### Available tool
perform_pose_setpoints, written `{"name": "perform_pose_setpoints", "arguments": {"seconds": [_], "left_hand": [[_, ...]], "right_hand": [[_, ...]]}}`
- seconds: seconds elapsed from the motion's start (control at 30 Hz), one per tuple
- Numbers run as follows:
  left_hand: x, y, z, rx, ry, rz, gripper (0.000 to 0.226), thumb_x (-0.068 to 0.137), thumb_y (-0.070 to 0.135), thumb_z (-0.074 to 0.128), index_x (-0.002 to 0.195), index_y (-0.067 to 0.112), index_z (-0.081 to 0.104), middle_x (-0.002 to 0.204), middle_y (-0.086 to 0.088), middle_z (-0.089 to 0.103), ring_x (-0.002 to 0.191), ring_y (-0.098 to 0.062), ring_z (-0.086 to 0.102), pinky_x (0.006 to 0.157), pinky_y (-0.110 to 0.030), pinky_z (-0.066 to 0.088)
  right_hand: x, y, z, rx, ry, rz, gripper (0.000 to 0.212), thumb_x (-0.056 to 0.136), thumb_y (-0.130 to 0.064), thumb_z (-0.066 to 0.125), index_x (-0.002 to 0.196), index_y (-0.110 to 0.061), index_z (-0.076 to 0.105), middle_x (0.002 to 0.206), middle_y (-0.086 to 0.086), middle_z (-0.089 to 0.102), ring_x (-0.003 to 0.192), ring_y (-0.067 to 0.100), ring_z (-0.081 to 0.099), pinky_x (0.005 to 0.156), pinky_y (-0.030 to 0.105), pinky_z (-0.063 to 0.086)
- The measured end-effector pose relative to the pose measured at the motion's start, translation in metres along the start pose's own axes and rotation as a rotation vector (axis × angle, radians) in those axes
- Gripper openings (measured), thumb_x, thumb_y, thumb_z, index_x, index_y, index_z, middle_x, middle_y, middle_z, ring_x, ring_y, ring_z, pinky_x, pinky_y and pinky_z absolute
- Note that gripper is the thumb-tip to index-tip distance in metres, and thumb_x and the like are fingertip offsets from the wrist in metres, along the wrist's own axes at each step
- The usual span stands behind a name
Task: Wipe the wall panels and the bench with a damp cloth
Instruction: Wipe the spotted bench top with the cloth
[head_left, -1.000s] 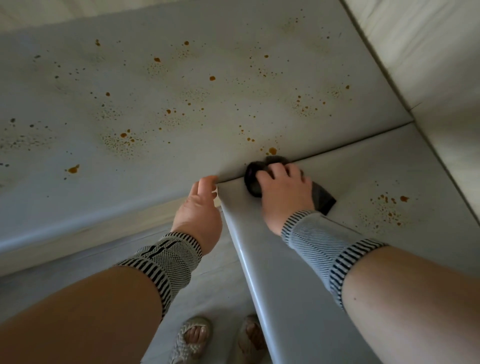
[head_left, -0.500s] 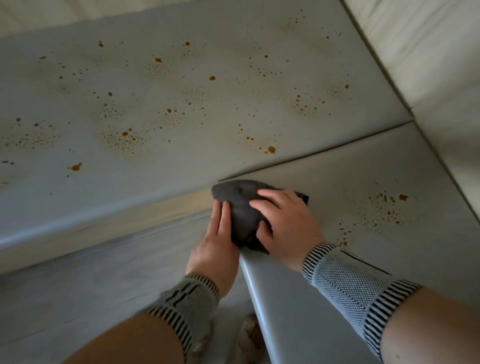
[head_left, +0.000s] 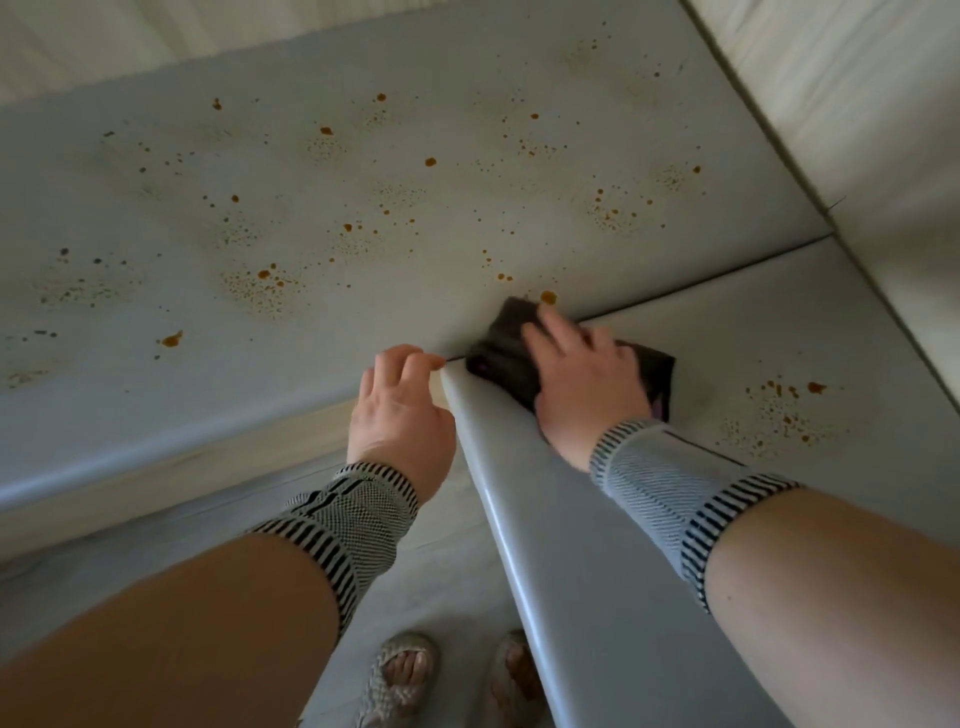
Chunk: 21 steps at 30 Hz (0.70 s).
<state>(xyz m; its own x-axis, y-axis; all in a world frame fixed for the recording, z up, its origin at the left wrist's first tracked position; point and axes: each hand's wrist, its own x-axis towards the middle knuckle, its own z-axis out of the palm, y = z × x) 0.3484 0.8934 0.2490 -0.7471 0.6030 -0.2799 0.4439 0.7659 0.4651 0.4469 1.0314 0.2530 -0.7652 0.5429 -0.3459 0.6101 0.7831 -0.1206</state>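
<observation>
The bench (head_left: 363, 218) filled the view from nine o'clock to two o'clock, a pale padded surface speckled with orange-brown spots, and a second cushion (head_left: 753, 322) met it at a seam running toward three o'clock. A wall panel (head_left: 857, 104) rose at one to two o'clock. The dark cloth (head_left: 506, 348) lay at the seam's near corner, its long axis along the seam. The right hand (head_left: 582, 379) pressed flat on it, fingers spread and nearly straight, so it was the nearer hand. One spot (head_left: 548, 297) sat just past the cloth at twelve o'clock, which looked like the next stroke's target. The left hand (head_left: 400, 415), fingers loosely curled and holding nothing, touched the cushion's corner at nine o'clock of the cloth. No writing was readable.
</observation>
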Motion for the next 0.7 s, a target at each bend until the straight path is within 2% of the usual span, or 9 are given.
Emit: {"name": "perform_pose_setpoints", "arguments": {"seconds": [0.07, 0.13, 0.2, 0.33, 0.43, 0.5, 0.57, 0.63, 0.7], "left_hand": [[0.001, 0.011, 0.004, 0.008, -0.009, 0.025, 0.049, 0.087, 0.009, 0.053, 0.134, 0.021, 0.046, 0.141, 0.004, 0.035, 0.128, -0.018, 0.035, 0.106, -0.031, 0.033], [-0.001, 0.021, 0.006, 0.017, -0.023, 0.028, 0.052, 0.086, 0.010, 0.053, 0.136, 0.019, 0.043, 0.143, 0.003, 0.033, 0.130, -0.019, 0.034, 0.109, -0.033, 0.031], [-0.002, 0.030, 0.009, 0.059, -0.095, 0.067, 0.060, 0.088, 0.015, 0.054, 0.145, 0.019, 0.034, 0.152, 0.002, 0.026, 0.139, -0.018, 0.028, 0.115, -0.033, 0.025], [0.000, 0.042, 0.022, 0.197, -0.321, 0.179, 0.085, 0.097, 0.033, 0.052, 0.157, 0.019, -0.007, 0.164, 0.005, -0.012, 0.152, -0.016, 0.002, 0.121, -0.032, 0.008], [0.002, 0.044, 0.030, 0.221, -0.368, 0.151, 0.090, 0.098, 0.038, 0.051, 0.156, 0.014, -0.013, 0.164, 0.000, -0.017, 0.152, -0.018, -0.006, 0.121, -0.035, 0.004], [0.007, 0.045, 0.032, 0.286, -0.395, 0.178, 0.088, 0.097, 0.041, 0.050, 0.156, 0.011, -0.008, 0.164, -0.005, -0.014, 0.152, -0.020, -0.007, 0.123, -0.039, 0.005], [0.012, 0.046, 0.031, 0.350, -0.424, 0.203, 0.087, 0.096, 0.043, 0.050, 0.157, 0.010, -0.004, 0.165, -0.009, -0.012, 0.152, -0.023, -0.005, 0.124, -0.042, 0.010], [0.016, 0.048, 0.029, 0.365, -0.458, 0.195, 0.088, 0.096, 0.045, 0.050, 0.157, 0.011, -0.003, 0.165, -0.009, -0.012, 0.152, -0.023, -0.005, 0.123, -0.042, 0.014], [0.017, 0.050, 0.028, 0.350, -0.459, 0.185, 0.087, 0.096, 0.043, 0.052, 0.157, 0.012, -0.002, 0.165, -0.007, -0.011, 0.152, -0.022, -0.003, 0.123, -0.041, 0.014]], "right_hand": [[-0.006, -0.012, 0.005, 0.006, -0.076, -0.182, 0.058, 0.101, -0.033, 0.039, 0.152, -0.035, 0.012, 0.161, -0.010, 0.012, 0.140, 0.032, 0.018, 0.112, 0.048, 0.021], [-0.008, -0.010, 0.006, -0.017, -0.086, -0.299, 0.056, 0.102, -0.042, 0.034, 0.153, -0.034, 0.013, 0.160, -0.010, 0.017, 0.143, 0.029, 0.014, 0.115, 0.045, 0.016], [-0.004, 0.012, 0.003, -0.023, -0.089, -0.269, 0.060, 0.098, -0.044, 0.039, 0.152, -0.034, 0.014, 0.158, -0.012, 0.018, 0.143, 0.026, 0.015, 0.114, 0.043, 0.017], [-0.002, 0.053, -0.009, -0.002, -0.206, -0.121, 0.079, 0.089, -0.047, 0.050, 0.154, -0.034, 0.006, 0.162, -0.011, 0.004, 0.148, 0.025, 0.005, 0.118, 0.042, 0.011], [-0.008, 0.056, -0.006, 0.063, -0.148, -0.145, 0.073, 0.090, -0.040, 0.054, 0.153, -0.028, 0.018, 0.162, -0.004, 0.006, 0.148, 0.024, 0.011, 0.119, 0.037, 0.016], [-0.008, 0.057, -0.009, 0.179, 0.014, -0.090, 0.051, 0.093, -0.031, 0.052, 0.142, -0.024, 0.041, 0.156, -0.001, 0.021, 0.139, 0.020, 0.032, 0.107, 0.031, 0.033], [-0.005, 0.057, -0.015, 0.270, 0.133, -0.004, 0.035, 0.093, -0.030, 0.050, 0.126, -0.019, 0.058, 0.142, -0.001, 0.035, 0.125, 0.018, 0.041, 0.094, 0.028, 0.039], [-0.002, 0.056, -0.022, 0.335, 0.182, 0.069, 0.027, 0.092, -0.030, 0.048, 0.104, -0.013, 0.065, 0.121, 0.003, 0.048, 0.112, 0.021, 0.044, 0.090, 0.028, 0.039], [0.000, 0.057, -0.031, 0.532, 0.171, 0.182, 0.024, 0.093, -0.025, 0.047, 0.077, -0.012, 0.058, 0.087, 0.006, 0.056, 0.089, 0.024, 0.052, 0.070, 0.028, 0.040]]}}
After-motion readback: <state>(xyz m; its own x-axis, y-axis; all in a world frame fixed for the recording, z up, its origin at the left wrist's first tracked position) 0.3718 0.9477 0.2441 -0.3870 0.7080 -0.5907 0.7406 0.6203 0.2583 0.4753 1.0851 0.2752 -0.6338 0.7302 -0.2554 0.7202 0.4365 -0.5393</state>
